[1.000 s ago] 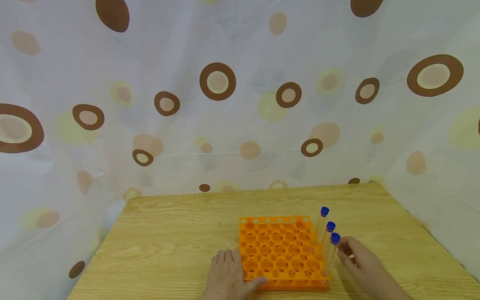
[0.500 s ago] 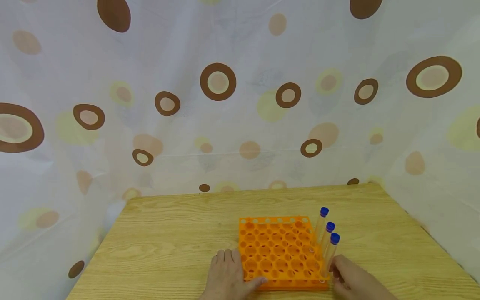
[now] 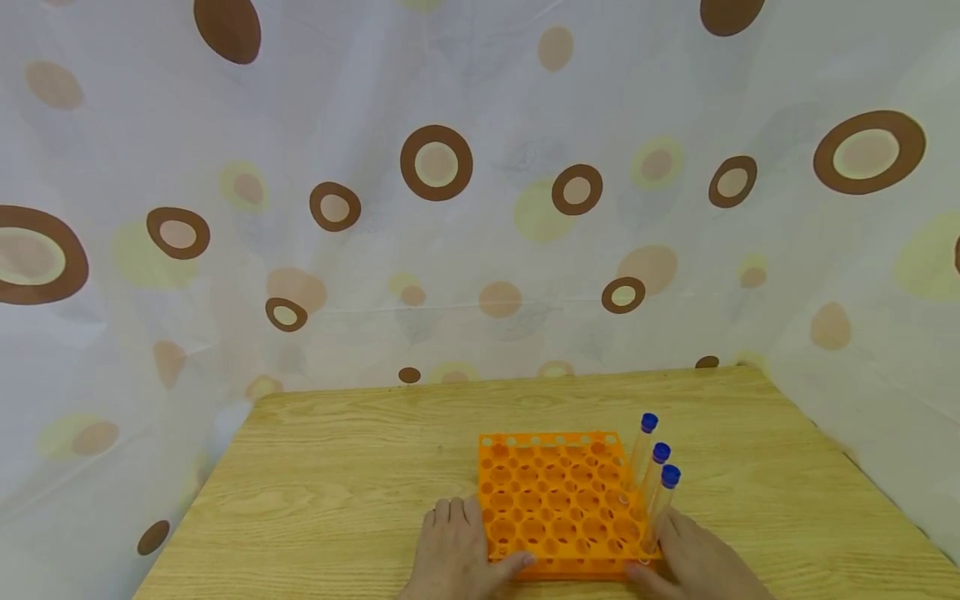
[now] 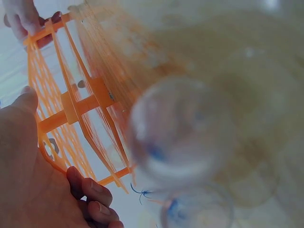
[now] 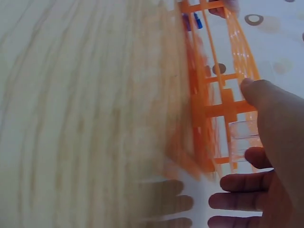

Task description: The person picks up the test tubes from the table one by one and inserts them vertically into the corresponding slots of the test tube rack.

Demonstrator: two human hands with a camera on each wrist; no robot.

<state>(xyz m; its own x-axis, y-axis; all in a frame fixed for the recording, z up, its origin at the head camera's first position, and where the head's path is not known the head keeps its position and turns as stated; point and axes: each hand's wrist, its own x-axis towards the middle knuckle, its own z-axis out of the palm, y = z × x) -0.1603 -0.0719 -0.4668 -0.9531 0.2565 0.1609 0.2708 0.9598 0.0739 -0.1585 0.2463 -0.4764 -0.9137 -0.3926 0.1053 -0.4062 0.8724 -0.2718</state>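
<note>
"What's new closest to us?"

"The right hand (image 3: 701,557) has come down to the near right corner of the orange rack (image 3: 577,574), thumb touching its edge, fingers nearly straight, no firm grip evident."

"And the left hand (image 3: 450,546)?"

"Holding the left end, fingers curled. So the orange rack is flanked from both sides on the table (image 3: 352,450), better steadied, I'd judge."

"Farther back?"

"Three blue-capped tubes (image 3: 654,477) line its right side; beyond hangs the patterned curtain (image 3: 480,250)."
</note>
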